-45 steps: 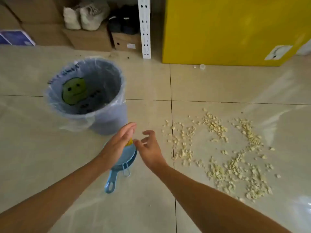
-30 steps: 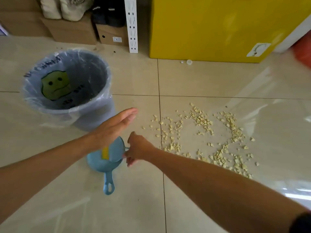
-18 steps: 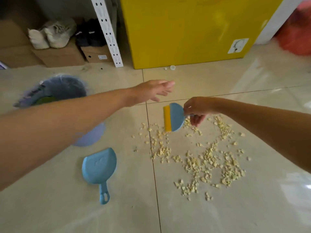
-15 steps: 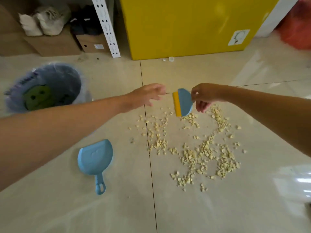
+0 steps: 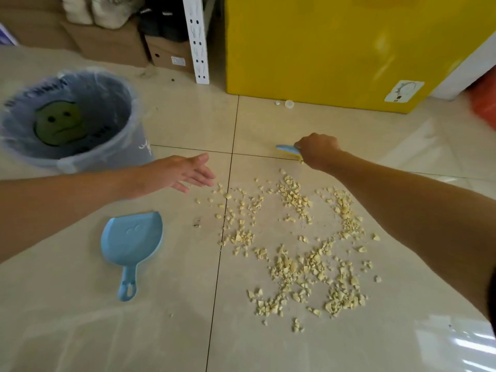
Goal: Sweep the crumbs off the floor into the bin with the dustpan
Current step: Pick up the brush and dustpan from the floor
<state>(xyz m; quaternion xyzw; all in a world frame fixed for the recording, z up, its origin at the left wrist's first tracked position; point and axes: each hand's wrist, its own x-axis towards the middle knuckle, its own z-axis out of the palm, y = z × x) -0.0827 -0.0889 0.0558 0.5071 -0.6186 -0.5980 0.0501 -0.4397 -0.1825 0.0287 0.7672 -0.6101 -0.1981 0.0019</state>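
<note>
On the pale tiled floor (image 5: pixel 166 331) in front of you, the crumbs (image 5: pixel 298 245) lie as a loose scatter of yellowish bits, mostly just right of the dark grout line that runs toward you. Your right hand (image 5: pixel 318 150) reaches out past the far edge of that scatter, its fingers closed around a small blue scraper with a yellow edge (image 5: pixel 288 150). Only a narrow strip of the scraper shows beside your knuckles, held low at the floor just beyond the farthest crumbs; whether its edge touches the tile cannot be told.

Your left hand (image 5: pixel 177 173) is empty, fingers spread and loosely extended, palm down, above the floor at the left fringe of the crumbs. It grips nothing.

To the near left of the crumbs, the blue dustpan (image 5: pixel 131 240) lies flat on the tile with nobody holding it. Its wide mouth points away from you and toward the right, and its short looped handle points back toward you. It holds no crumbs.

Farther left stands the bin (image 5: pixel 67 122), a grey round bucket lined with a clear plastic bag, with a green face-like shape showing inside. It is well apart from the crumbs and beyond the dustpan.

Against the far side stand a yellow cabinet (image 5: pixel 335 47), a white perforated shelf post (image 5: pixel 197 38) and cardboard boxes (image 5: pixel 112 44) with shoes on top.
</note>
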